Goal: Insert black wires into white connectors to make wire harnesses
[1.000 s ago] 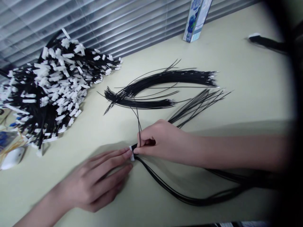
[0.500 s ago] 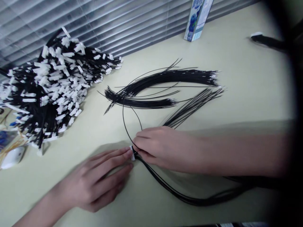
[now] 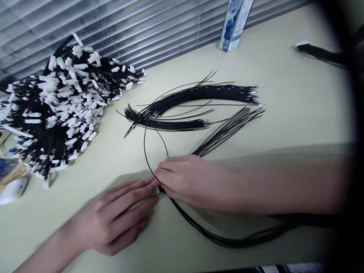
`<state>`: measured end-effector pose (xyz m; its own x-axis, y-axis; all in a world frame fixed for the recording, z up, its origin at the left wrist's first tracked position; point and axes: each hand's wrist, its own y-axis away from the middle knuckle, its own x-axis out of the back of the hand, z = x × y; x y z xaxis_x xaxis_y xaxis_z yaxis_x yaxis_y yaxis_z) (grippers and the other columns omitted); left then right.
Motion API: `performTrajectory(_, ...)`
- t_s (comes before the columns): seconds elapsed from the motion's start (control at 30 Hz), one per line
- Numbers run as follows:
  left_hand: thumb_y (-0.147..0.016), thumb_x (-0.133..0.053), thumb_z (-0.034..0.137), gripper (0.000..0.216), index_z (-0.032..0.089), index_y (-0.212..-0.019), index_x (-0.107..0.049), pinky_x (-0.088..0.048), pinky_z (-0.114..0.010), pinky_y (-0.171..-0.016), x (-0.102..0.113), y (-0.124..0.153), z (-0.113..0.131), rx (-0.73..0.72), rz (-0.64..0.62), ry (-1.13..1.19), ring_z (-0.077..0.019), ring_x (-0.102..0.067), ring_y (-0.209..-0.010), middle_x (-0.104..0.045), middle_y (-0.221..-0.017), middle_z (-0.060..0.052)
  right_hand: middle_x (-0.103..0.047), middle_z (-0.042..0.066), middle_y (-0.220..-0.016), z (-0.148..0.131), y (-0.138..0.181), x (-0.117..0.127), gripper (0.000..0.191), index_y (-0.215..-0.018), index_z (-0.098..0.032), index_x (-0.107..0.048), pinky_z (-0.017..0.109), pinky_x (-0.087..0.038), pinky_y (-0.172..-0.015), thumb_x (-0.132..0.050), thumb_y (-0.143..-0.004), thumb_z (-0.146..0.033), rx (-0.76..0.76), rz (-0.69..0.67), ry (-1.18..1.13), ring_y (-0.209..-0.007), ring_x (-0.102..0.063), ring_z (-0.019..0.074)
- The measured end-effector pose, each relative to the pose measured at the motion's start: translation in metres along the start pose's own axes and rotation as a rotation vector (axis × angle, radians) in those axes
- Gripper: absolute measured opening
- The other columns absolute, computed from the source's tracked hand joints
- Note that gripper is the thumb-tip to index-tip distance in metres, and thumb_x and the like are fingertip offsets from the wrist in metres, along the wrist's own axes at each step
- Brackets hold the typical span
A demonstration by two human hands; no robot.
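My left hand (image 3: 122,216) pinches a small white connector (image 3: 158,189), most of it covered by the fingertips. Black wires (image 3: 196,223) run out of the connector and curve along the table to the lower right. My right hand (image 3: 184,182) is closed right beside the connector, on a thin black wire (image 3: 146,151) that loops up from its fingertips. Beyond the right hand, a fan of loose black wires (image 3: 224,132) sticks out from behind the knuckles. Two bundles of cut black wires, a longer one (image 3: 210,93) and a shorter one (image 3: 179,124), lie farther back, crossing at their left ends.
At the left a large heap of black cables with white connectors (image 3: 71,102) leans near the window blinds (image 3: 159,30). A blue and white carton (image 3: 234,26) stands at the back. A white mouse-like object (image 3: 13,189) lies at the left edge, a black cable (image 3: 321,53) at the right.
My right hand has shifted slightly left and closer to the left fingertips, covering more of the connector. The view has moved a little; the wire bundles lie as before.
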<state>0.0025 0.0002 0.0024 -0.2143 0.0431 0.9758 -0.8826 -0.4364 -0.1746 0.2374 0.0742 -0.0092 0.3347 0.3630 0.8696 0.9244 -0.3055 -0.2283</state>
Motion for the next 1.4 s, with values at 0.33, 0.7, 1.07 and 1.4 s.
performTrajectory(0.33, -0.079, -0.056, 0.006, 0.043, 0.002, -0.122, -0.058, -0.049, -0.039, -0.101, 0.001, -0.001, 0.002, 0.02, -0.004, -0.031, -0.0299, -0.044, -0.129, -0.058, -0.127, -0.019, -0.061, 0.008, -0.085, 0.0, -0.002, -0.006, 0.015, -0.093, -0.007, -0.059, 0.031, -0.043, -0.071, -0.045, -0.086, -0.006, -0.002, 0.029, -0.03, -0.078, -0.055, 0.019)
performTrajectory(0.7, -0.079, -0.054, 0.001, 0.041, 0.002, -0.12, -0.059, -0.054, -0.044, -0.096, -0.001, -0.001, 0.002, -0.002, 0.006, -0.049, -0.033, -0.044, -0.129, -0.056, -0.129, -0.02, -0.058, -0.001, -0.068, 0.043, -0.01, 0.039, 0.012, -0.08, -0.015, -0.057, 0.02, -0.041, -0.054, -0.059, -0.081, -0.027, -0.5, 0.367, -0.858, -0.059, -0.051, 0.0076)
performTrajectory(1.07, -0.08, -0.055, 0.004, 0.043, 0.005, -0.124, -0.057, -0.053, -0.043, -0.097, -0.002, 0.005, 0.003, 0.014, -0.003, -0.086, -0.0325, -0.042, -0.13, -0.053, -0.134, -0.018, -0.067, 0.008, -0.104, 0.152, 0.029, 0.131, 0.026, -0.104, -0.011, -0.063, 0.023, -0.048, -0.081, -0.063, -0.079, -0.017, -0.676, 0.345, -0.541, -0.094, -0.062, 0.014)
performTrajectory(1.4, -0.081, -0.055, 0.005, 0.042, 0.006, -0.123, -0.058, -0.053, -0.043, -0.098, -0.001, 0.004, 0.003, 0.019, -0.015, -0.105, -0.0322, -0.043, -0.13, -0.052, -0.135, -0.018, -0.057, -0.001, -0.067, 0.148, 0.035, 0.117, 0.012, -0.062, -0.016, -0.06, 0.029, -0.026, -0.058, -0.06, -0.068, -0.006, -0.613, -0.046, 0.221, -0.058, -0.041, 0.009)
